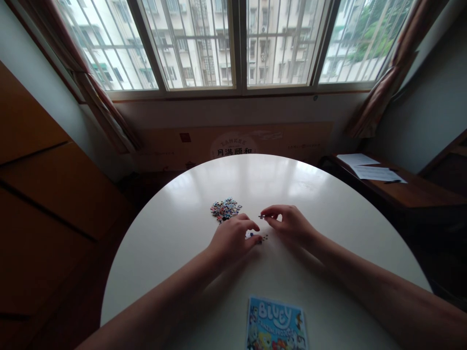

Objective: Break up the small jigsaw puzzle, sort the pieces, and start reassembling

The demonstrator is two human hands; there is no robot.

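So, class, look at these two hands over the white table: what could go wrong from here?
The right hand has only a pinch grip on a tiny piece, so it might slip. The left hand overlaps the near edge of the colourful pile in this view, so it could nudge pieces loose. And the small loose pieces near its thumb lie on a glossy table, so a brush might scatter them.

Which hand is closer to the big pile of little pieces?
Left. The left hand is beside the pile; the right hand is farther away to the right, pinching a small piece.
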